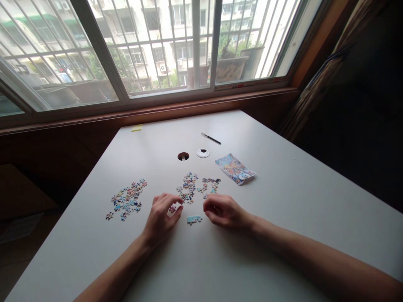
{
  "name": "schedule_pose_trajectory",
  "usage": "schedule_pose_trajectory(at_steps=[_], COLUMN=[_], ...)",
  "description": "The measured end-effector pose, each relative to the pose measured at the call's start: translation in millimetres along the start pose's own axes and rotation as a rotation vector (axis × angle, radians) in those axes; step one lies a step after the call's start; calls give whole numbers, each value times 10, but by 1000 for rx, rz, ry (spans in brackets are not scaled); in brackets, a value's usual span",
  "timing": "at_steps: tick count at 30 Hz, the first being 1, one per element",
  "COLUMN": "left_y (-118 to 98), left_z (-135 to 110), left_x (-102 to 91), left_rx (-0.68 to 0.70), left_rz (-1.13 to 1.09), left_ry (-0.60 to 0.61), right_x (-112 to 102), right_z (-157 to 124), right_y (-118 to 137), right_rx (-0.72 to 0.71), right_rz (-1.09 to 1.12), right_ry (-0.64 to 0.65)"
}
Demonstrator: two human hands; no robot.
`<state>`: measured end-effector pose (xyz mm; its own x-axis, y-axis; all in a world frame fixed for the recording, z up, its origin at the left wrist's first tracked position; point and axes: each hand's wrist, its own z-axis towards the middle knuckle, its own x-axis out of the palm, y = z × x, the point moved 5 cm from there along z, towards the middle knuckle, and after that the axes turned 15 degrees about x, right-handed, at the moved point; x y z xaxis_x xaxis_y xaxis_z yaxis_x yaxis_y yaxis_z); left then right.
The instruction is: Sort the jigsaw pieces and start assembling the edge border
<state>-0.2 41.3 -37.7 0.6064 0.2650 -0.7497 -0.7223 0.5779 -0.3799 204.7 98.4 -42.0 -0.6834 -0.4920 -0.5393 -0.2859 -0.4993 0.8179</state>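
Observation:
My left hand (163,214) rests on the table with thumb and fingers apart, beside a few reddish puzzle pieces (172,208) that show in the gap between them. A small strip of joined light-blue puzzle pieces (194,219) lies flat between my two hands, touched by neither. My right hand (225,211) is curled, its thumb close to the index finger; whatever its fingers hold, if anything, is hidden. Just beyond the hands are a middle pile of loose puzzle pieces (188,187) and a smaller cluster of pieces (209,186) near my right fingertips.
Another pile of puzzle pieces (127,200) spreads on the left of the white table (283,197). A printed picture sheet (235,168) lies at right. Farther back are a cable hole (183,156), its round cover (203,153), a pen (211,138) and a yellow note (137,128).

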Motion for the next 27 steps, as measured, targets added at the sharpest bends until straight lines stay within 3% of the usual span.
schedule_pose_trajectory(at_steps=[7, 14, 20, 27], left_y=[-39, -101, -138, -177], left_z=[4, -8, -22, -15], left_x=[28, 33, 83, 102], left_rx=[76, 134, 298, 387], left_rz=[-2, -20, -52, -52], left_ry=[30, 37, 31, 26], right_x=[45, 41, 18, 25], right_z=[3, -4, -10, -24], right_y=[-16, 6, 48, 58], right_rx=[40, 11, -34, -131], right_rz=[22, 5, -1, -39], right_ry=[99, 89, 73, 87])
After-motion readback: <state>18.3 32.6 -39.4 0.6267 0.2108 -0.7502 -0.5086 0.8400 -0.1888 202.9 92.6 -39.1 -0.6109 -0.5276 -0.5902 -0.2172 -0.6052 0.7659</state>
